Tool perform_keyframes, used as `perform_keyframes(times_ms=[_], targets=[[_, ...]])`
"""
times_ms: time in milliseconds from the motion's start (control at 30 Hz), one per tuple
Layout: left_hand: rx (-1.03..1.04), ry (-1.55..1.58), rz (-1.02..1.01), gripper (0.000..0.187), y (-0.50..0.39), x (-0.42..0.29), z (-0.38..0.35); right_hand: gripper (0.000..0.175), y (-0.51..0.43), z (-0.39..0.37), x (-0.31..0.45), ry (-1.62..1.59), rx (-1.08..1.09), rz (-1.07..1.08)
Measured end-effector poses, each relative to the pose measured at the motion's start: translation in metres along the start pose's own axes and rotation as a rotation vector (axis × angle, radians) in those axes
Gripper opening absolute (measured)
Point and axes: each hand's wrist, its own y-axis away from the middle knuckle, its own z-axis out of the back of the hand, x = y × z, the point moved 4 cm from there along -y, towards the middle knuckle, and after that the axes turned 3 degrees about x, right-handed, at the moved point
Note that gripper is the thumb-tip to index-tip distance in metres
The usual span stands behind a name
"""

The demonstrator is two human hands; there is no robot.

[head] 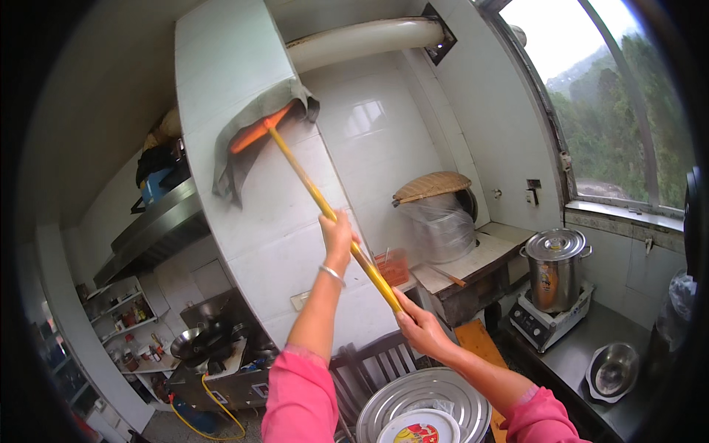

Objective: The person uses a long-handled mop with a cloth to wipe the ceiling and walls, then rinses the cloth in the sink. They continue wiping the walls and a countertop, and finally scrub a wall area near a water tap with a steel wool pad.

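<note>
Both my hands grip a long yellow pole [301, 174] that slants up and to the left. My left hand [337, 237], with a silver bangle at the wrist, is wrapped around its middle. Lower down, my right hand [419, 326] holds the pole near its bottom end. An orange crossbar head [256, 134] tops the pole. Over it hangs a grey cloth [235, 130], spread against the white-tiled wall [243, 61]; its outline is somewhat blurred. Part of the crossbar is hidden by the cloth.
Below my hands are a large round metal lid [382, 396], a white lid [388, 432] and a dark slatted chair [382, 354]. A lidded steel pot [554, 282] stands on a cooker [540, 326] at right. A woven tray [435, 186] tops a plastic-wrapped stack [440, 227]. A range hood [160, 221] juts out left.
</note>
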Motion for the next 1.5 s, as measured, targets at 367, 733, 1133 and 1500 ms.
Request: perform_keyframes(times_ms=[367,733,1133,1500], targets=[[0.08,0.186,0.366,0.027,0.295,0.207,-0.081,0.053,0.268,0.073,-0.16,0.295,-0.161,-0.304],[0.144,0.288,0.646,0.025,0.453,0.23,-0.157,0.048,0.419,0.142,-0.143,0.588,-0.276,-0.526],[0.053,0.427,0.568,0.019,0.362,0.174,-0.147,0.052,0.33,0.135,-0.113,0.827,-0.263,-0.197],[-0.032,0.245,0.277,0.019,0.177,0.112,-0.043,0.055,0.162,0.05,-0.078,0.542,-0.16,-0.222]])
